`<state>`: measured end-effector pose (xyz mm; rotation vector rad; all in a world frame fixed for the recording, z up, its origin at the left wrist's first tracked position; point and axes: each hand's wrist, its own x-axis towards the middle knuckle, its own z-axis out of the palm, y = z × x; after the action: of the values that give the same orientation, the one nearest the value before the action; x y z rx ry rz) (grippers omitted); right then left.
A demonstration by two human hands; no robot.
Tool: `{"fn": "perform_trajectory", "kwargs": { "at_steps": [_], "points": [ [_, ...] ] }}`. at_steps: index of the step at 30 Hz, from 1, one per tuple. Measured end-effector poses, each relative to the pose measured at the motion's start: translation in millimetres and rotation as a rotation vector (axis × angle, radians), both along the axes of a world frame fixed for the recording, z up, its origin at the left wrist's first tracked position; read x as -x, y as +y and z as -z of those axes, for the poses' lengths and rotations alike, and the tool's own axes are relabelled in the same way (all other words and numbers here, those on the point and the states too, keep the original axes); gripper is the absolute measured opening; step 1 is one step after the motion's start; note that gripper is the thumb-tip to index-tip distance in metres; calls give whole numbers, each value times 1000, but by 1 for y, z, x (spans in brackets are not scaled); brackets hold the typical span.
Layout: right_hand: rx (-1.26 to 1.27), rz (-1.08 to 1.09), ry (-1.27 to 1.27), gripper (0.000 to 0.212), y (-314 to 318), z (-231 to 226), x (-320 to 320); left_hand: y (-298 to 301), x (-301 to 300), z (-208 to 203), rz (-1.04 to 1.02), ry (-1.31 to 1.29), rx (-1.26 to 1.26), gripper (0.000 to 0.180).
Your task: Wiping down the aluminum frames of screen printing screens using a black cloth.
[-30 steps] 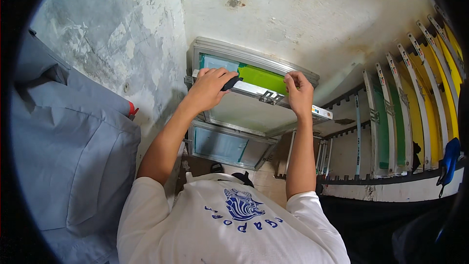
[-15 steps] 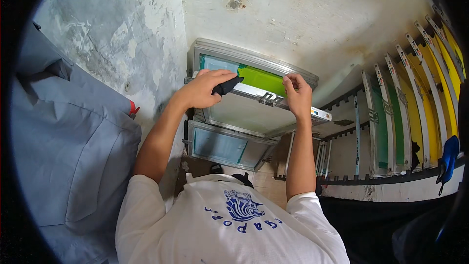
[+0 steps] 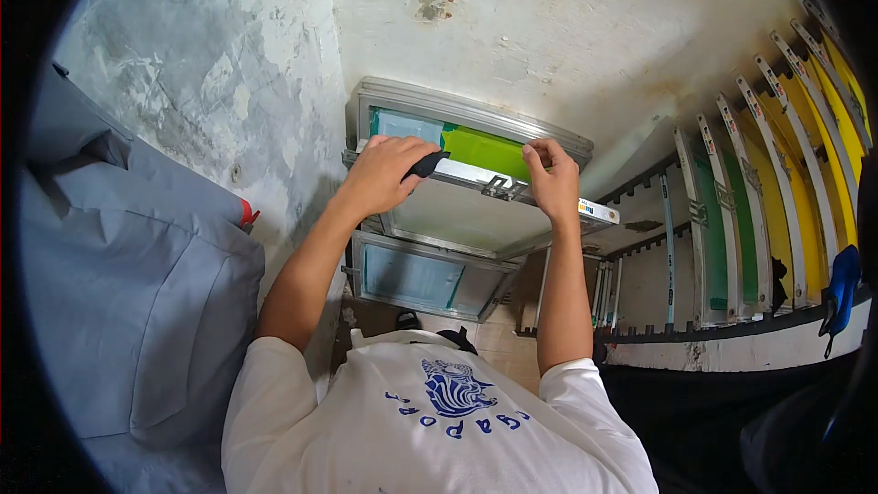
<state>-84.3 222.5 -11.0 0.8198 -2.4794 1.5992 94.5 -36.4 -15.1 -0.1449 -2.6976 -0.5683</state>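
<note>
An aluminium screen frame (image 3: pixel 471 171) stands before me, its metal top bar sloping down to the right with a small hinge-like metal fitting (image 3: pixel 498 187) on it. My left hand (image 3: pixel 389 172) is closed around a black cloth (image 3: pixel 426 165) and rests over the left part of that bar. At the right part of the bar is my right hand (image 3: pixel 554 174), thumb and fingers pinched together; whatever is between them is too small to make out. Behind the bar, a second frame (image 3: pixel 476 104) with bright green and pale blue panels leans on the wall.
Another framed screen (image 3: pixel 412 273) stands lower, near my feet. On the right, several frames with yellow and green mesh (image 3: pixel 759 192) stand upright in a slotted rack (image 3: pixel 732 334), where a blue cloth (image 3: pixel 840 291) hangs. A grey cover (image 3: pixel 137 293) bulges at the left beside the peeling wall (image 3: pixel 210 64).
My left hand has slid slightly left and down along the bar, and less of the black cloth shows. My right hand has shifted a little left, its fingers bent inward. The view has moved slightly.
</note>
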Motion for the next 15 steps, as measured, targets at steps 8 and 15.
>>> {"fn": "perform_trajectory", "kwargs": {
  "at_steps": [8, 15],
  "points": [
    [19, 1, -13, 22, 1, -1, 0, -20, 4, -17, 163, -122, -88, 66],
    [42, -1, -19, 23, -3, 0, 0, -29, 8, -18, 183, -163, -209, 69]
  ]
}}
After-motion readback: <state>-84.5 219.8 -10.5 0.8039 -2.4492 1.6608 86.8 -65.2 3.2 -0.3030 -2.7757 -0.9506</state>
